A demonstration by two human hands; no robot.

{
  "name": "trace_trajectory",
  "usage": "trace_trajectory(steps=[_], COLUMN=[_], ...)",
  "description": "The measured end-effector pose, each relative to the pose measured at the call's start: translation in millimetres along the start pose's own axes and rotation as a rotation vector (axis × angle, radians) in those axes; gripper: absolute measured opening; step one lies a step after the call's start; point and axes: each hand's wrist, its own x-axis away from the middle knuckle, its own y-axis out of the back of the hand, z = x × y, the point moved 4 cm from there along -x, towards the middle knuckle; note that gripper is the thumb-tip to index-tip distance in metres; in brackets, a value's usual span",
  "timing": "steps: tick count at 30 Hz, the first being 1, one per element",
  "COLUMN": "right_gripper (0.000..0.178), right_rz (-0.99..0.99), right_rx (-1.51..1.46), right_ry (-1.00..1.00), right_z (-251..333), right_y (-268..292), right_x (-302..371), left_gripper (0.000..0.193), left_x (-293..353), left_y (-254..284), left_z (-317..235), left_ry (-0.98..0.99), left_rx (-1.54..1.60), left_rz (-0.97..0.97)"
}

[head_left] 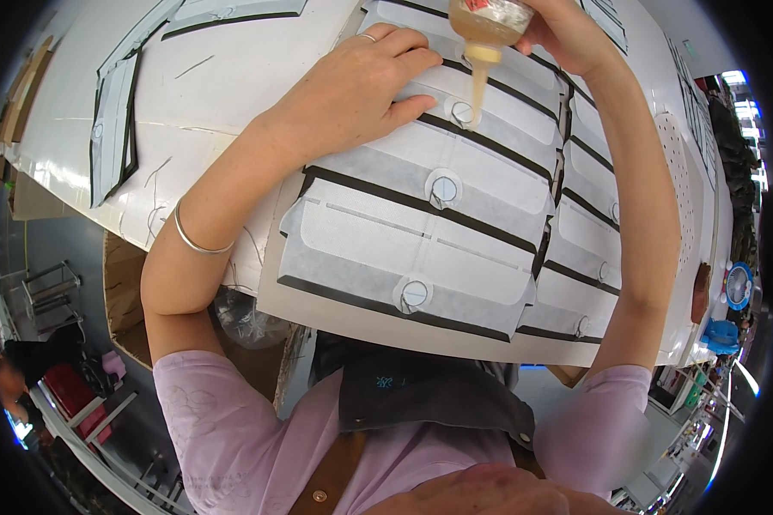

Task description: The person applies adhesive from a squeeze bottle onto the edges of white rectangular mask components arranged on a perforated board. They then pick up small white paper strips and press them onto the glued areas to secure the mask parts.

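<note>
My right hand (567,39) grips a clear squeeze bottle (492,21) of amber liquid, tipped so its yellowish nozzle (479,86) points down. The nozzle tip is beside a small round disc (463,112) on one of the white panels. My left hand (361,86), with a ring on one finger, lies over the same row of panels, fingers apart and fingertips touching them. Nearer to me are two more white panels with black edges, the closest panel (386,249) bearing a round disc (414,293) near its lower edge. The bottle's top runs out of view.
A second column of similar panels (580,236) lies to the right. Loose panels (114,129) rest on the white table (180,103) at the left, with thread scraps near them. A perforated white sheet (674,180) lies beyond my right forearm. A blue fan (737,286) stands far right.
</note>
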Motion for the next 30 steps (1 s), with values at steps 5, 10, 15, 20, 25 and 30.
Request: trace_trajectory(steps=[5, 10, 15, 20, 25, 30], right_gripper=[0.048, 0.073, 0.054, 0.045, 0.042, 0.036], right_rz=[0.008, 0.698, -0.141, -0.658, -0.564, -0.513], right_rx=[-0.296, -0.647, -0.834, -0.288, -0.12, -0.104], right_ry=[-0.121, 0.292, 0.518, 0.418, 0.416, 0.373], right_z=[6.8, 18.7, 27.9, -14.5, -12.4, -23.3], right_y=[26.4, 153.4, 185.5, 158.4, 90.6, 84.9], right_x=[33.7, 98.5, 124.0, 75.0, 16.7, -9.2], left_gripper=[0.039, 0.038, 0.038, 0.041, 0.04, 0.04], left_x=[7.3, -0.4, -9.5, -45.1, -57.8, -60.5], left_y=[2.4, -2.4, 11.8, -1.0, -24.2, -29.2], left_z=[2.1, 0.6, 9.8, 19.4, 41.3, 38.6], left_ry=[0.027, 0.019, 0.094, 0.096, 0.082, 0.079], left_rx=[-0.021, 0.034, 0.07, 0.063, -0.024, -0.054], left_rz=[-0.005, 0.002, -0.045, -0.04, -0.045, -0.028])
